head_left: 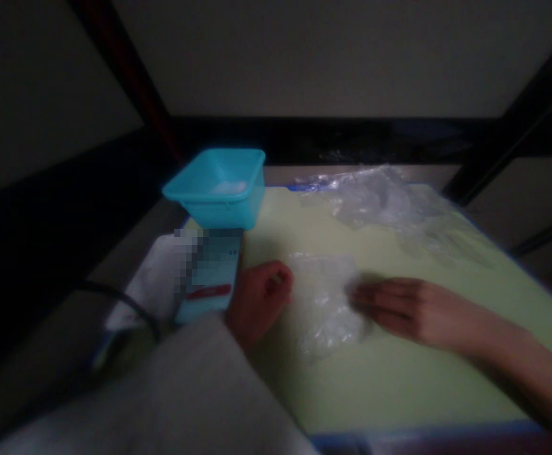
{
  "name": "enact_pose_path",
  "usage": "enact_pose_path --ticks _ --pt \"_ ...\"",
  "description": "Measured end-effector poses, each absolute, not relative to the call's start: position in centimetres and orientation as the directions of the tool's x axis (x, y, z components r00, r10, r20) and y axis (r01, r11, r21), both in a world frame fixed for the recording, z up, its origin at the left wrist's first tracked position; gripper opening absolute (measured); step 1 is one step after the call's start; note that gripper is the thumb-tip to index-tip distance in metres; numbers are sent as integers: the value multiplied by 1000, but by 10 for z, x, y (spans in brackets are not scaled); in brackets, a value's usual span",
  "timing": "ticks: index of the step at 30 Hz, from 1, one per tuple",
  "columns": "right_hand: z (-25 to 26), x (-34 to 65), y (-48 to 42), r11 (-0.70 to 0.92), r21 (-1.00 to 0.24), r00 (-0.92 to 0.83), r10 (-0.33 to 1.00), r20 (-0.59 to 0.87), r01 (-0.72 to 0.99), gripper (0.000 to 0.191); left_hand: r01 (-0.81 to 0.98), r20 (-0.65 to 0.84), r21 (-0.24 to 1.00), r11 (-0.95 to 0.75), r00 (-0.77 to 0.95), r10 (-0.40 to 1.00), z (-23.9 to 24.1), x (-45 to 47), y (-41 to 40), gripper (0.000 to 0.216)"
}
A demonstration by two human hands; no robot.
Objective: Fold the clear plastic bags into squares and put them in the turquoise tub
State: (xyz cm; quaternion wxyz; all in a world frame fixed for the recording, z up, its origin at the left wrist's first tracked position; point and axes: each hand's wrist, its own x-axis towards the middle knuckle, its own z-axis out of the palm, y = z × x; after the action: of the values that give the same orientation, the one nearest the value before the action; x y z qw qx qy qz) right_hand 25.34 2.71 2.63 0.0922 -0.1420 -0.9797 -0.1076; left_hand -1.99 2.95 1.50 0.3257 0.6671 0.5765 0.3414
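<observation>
A clear plastic bag (pixel 327 316), wrinkled and shiny, lies flat on the yellow-green tabletop (pixel 399 385) between my two hands. My left hand (pixel 261 300) is at the bag's left edge, its fingers curled and the thumb and index finger closed in a ring. Whether anything is pinched there I cannot make out. From the right, my right hand (pixel 399 309) reaches in with fingers stretched out and together. Its blurred fingertips are at the bag's right edge, and contact is hard to judge.
A turquoise plastic basket (pixel 231 212) with something whitish inside stands at the back left. In front of it lies a light blue flat box-like object (pixel 209 306) with a red strip, beside white sheeting (pixel 150 278). More clear plastic bags (pixel 380 196) are heaped at the back right.
</observation>
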Motion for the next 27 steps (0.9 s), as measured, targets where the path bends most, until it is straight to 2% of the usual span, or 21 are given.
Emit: enact_pose_path --ticks 13,20,27 --pt "18 254 33 944 121 -936 276 218 306 20 684 136 705 -188 130 982 13 -21 31 16" --pt "17 255 34 949 100 -934 271 232 300 19 531 81 837 -132 118 990 14 -20 31 15" --pt "21 253 36 943 29 -920 316 233 332 23 546 49 828 -125 152 987 8 -22 33 16"
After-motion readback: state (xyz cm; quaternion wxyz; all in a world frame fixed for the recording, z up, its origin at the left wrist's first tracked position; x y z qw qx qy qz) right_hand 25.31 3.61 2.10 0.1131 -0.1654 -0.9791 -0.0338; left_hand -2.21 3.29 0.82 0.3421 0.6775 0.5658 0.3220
